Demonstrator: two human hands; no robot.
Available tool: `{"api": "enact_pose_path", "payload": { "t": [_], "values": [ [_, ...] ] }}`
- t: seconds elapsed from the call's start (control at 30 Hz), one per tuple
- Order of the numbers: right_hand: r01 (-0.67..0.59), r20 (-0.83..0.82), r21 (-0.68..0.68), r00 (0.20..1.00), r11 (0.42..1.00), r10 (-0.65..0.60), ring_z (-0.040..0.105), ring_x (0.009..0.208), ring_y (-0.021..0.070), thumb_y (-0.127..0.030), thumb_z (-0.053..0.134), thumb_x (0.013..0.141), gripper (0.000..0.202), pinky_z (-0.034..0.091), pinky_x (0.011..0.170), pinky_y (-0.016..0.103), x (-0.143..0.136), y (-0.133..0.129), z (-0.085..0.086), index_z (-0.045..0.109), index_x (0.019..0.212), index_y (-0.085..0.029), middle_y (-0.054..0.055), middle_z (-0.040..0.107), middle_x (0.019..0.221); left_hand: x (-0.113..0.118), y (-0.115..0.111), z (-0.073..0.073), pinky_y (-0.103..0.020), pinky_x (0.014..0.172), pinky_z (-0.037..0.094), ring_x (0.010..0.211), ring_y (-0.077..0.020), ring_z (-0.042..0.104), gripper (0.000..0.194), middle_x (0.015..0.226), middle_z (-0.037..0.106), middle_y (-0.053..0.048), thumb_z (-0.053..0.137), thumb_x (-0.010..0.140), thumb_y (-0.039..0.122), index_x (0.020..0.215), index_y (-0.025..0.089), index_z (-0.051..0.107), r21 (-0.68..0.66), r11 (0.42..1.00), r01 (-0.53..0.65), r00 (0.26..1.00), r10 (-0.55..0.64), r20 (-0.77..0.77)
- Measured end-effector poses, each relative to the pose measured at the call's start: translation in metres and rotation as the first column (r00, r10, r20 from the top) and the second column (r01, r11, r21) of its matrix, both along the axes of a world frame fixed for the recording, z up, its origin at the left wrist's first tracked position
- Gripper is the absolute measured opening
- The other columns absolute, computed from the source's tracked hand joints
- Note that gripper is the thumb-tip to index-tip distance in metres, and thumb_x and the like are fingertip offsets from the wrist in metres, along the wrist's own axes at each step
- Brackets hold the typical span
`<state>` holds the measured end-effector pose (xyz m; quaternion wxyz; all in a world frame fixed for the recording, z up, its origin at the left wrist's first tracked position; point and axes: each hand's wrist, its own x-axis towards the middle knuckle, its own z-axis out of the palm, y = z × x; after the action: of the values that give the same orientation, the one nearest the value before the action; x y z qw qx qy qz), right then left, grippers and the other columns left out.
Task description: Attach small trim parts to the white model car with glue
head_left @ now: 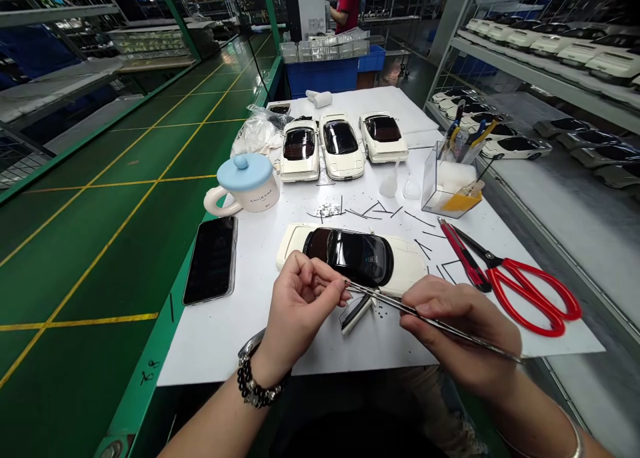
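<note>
A white model car (407,258) with a black roof lies lengthwise on the white tabletop, just beyond my hands. My right hand (457,325) is closed around long metal tweezers (395,303), whose tips point left. At those tips, the thumb and forefinger of my left hand (305,305) pinch together; whatever sits between them is too small to make out. Below the car, partly behind the tweezers, rests a small black-and-white strip piece (356,317) with tiny dark bits scattered beside it.
Three white model cars (343,148) stand at the back. A lidded mug (253,185) and a phone (211,259) are on the left. Red-handled scissors (535,295), a red cutter knife (465,258) and a clear tool box (450,185) lie right. Thin black strips (375,208) litter the middle.
</note>
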<state>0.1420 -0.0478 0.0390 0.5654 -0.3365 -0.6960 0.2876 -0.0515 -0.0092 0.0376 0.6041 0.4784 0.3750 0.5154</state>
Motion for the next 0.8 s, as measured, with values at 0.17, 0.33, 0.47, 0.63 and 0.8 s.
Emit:
{"api": "enact_pose_path", "payload": {
  "t": [0.17, 0.33, 0.47, 0.63, 0.8],
  "values": [
    [-0.002, -0.025, 0.013, 1.000, 1.000, 0.002, 0.062, 0.067, 0.0160, 0.007, 0.062, 0.071, 0.037, 0.051, 0.058, 0.032, -0.002, 0.002, 0.000, 0.058, 0.094, -0.022, 0.001, 0.063, 0.076, 0.000, 0.001, 0.001, -0.019, 0.055, 0.053, 0.060, -0.0079, 0.062, 0.038, 0.074, 0.064, 0.003, 0.064, 0.079, 0.010, 0.072, 0.021, 0.028, -0.003, 1.000, 0.002, 1.000, -0.002, 0.008],
    [0.052, -0.157, -0.018, 0.986, 0.998, -0.055, 0.061, 0.062, 0.0155, 0.005, 0.063, 0.072, 0.032, 0.050, 0.055, 0.031, -0.003, 0.006, 0.001, 0.061, 0.088, -0.022, 0.000, 0.062, 0.071, -0.005, 0.002, 0.001, -0.025, 0.060, 0.053, 0.066, -0.0094, 0.062, 0.018, 0.096, 0.063, -0.002, 0.059, 0.083, 0.013, 0.086, 0.021, 0.044, 0.195, 0.981, 0.008, 0.983, 0.028, -0.181],
    [0.044, -0.205, -0.041, 0.977, 0.998, -0.051, 0.062, 0.066, 0.0164, 0.005, 0.063, 0.072, 0.032, 0.051, 0.057, 0.033, -0.001, 0.010, 0.005, 0.062, 0.089, -0.022, 0.000, 0.062, 0.073, -0.008, 0.006, 0.006, -0.033, 0.081, 0.048, 0.095, -0.0171, 0.057, 0.028, 0.114, 0.056, -0.006, 0.066, 0.078, 0.013, 0.103, 0.024, 0.062, 0.569, 0.822, 0.024, 0.839, 0.293, -0.459],
    [0.034, -0.164, 0.005, 0.986, 0.999, -0.033, 0.063, 0.067, 0.0168, 0.004, 0.064, 0.073, 0.031, 0.052, 0.058, 0.033, 0.001, 0.016, 0.010, 0.062, 0.088, -0.023, 0.000, 0.062, 0.072, -0.009, 0.012, 0.016, -0.035, 0.080, 0.046, 0.093, -0.0183, 0.055, 0.015, 0.103, 0.059, -0.005, 0.064, 0.080, 0.014, 0.091, 0.024, 0.068, 0.636, 0.770, 0.045, 0.800, 0.354, -0.484],
    [0.018, -0.199, 0.007, 0.980, 1.000, -0.016, 0.060, 0.063, 0.0150, 0.004, 0.064, 0.072, 0.029, 0.051, 0.056, 0.031, 0.000, 0.019, 0.010, 0.061, 0.084, -0.022, -0.001, 0.061, 0.070, -0.012, 0.018, 0.020, -0.038, 0.084, 0.046, 0.092, -0.0199, 0.057, 0.009, 0.093, 0.062, -0.004, 0.065, 0.080, 0.017, 0.084, 0.024, 0.068, 0.620, 0.776, 0.113, 0.784, 0.314, -0.536]
  ]
}}
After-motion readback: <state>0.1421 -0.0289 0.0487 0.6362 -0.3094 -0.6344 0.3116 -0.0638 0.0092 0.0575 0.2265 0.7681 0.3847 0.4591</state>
